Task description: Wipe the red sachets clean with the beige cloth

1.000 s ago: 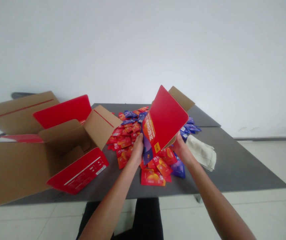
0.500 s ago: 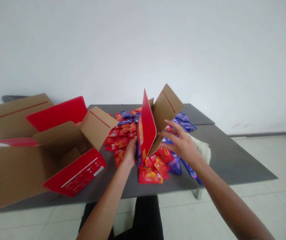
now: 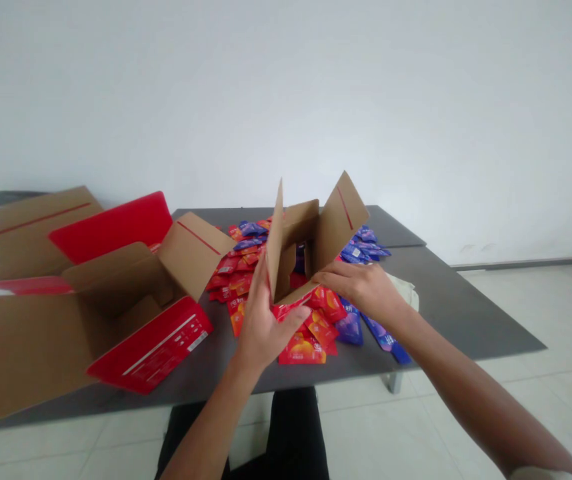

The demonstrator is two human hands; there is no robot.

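Grey table (image 3: 466,320) strewn with sachets (image 3: 302,351), pale tiled floor (image 3: 361,437), white wall (image 3: 286,100)

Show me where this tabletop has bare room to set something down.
Widest: the dark table right of the white cloth. A smaller patch lies between the large open box and the red packets. Crowded: the middle, packets around the held box.

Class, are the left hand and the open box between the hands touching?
Touching: the head view shows the left hand cupped against the near left corner of the box.
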